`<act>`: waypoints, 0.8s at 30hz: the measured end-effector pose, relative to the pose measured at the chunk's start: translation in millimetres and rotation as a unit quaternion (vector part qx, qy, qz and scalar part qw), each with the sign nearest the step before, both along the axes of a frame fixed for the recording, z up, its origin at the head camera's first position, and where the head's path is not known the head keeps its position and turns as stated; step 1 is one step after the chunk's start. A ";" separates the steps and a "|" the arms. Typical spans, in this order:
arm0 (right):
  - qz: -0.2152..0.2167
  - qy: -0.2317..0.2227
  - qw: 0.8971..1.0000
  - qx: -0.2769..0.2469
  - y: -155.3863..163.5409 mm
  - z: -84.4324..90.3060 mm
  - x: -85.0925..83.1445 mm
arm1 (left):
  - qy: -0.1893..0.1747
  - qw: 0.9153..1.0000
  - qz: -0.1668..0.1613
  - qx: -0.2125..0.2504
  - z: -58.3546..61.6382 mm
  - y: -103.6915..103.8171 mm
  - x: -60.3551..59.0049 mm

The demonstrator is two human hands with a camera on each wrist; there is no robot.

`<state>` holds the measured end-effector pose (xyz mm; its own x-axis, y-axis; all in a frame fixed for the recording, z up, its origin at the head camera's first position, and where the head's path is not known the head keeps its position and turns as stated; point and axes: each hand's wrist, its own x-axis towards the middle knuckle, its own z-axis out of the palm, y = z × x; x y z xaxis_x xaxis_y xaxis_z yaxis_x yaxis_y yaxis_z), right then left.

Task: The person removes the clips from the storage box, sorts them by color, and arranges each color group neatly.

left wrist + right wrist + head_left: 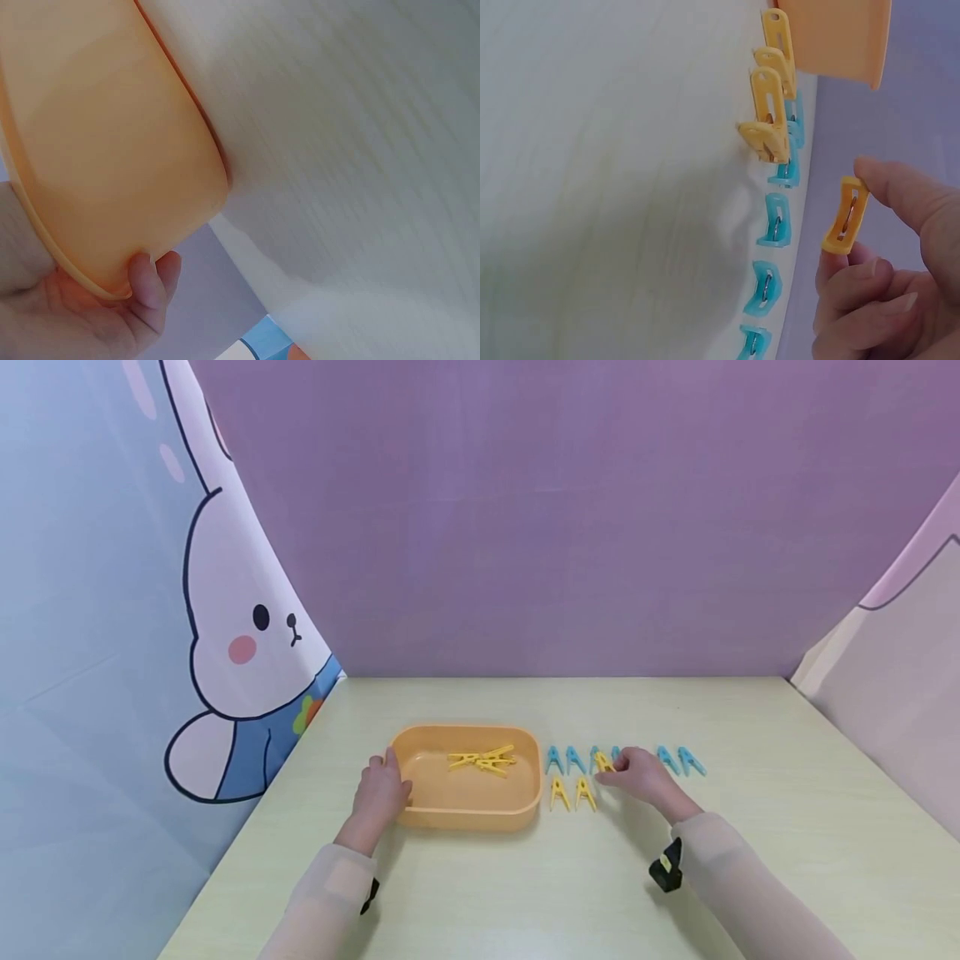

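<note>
My left hand [380, 791] grips the left rim of an orange plastic basin [468, 818], its fingers curled over the edge in the left wrist view. Several yellow clothespins [483, 762] lie in a loose pile inside the basin. My right hand [642, 774] pinches one yellow clothespin [846, 215] between thumb and fingers, held above the table. To the right of the basin stand two yellow clothespins [559, 793] side by side. Behind them runs a row of several blue clothespins [575, 759], partly hidden by my right hand.
The pale wood-grain table [525, 893] meets a purple backdrop [555, 527] at its far edge. A cloth with a cartoon rabbit [247, 610] hangs along the left side, and another pale printed sheet [892, 668] borders the right.
</note>
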<state>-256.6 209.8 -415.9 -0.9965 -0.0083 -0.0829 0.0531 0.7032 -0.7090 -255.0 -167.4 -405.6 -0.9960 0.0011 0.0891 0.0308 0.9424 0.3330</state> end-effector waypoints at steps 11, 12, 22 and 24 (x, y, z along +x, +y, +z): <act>-0.001 -0.037 0.999 0.013 5.7 -11.2 -0.9 | 0.008 1.000 -0.004 0.001 2.2 0.6 2.3; -0.001 -0.039 0.999 0.017 6.1 -12.6 -0.7 | 0.008 1.000 -0.005 0.000 2.1 0.5 2.3; 0.002 -0.055 0.996 0.072 1.9 -17.4 6.2 | 0.016 1.000 -0.009 -0.001 -0.8 -1.1 0.3; 0.004 -0.057 0.995 0.080 0.3 -16.7 7.6 | 0.015 1.000 -0.009 -0.002 -1.7 -1.5 -0.4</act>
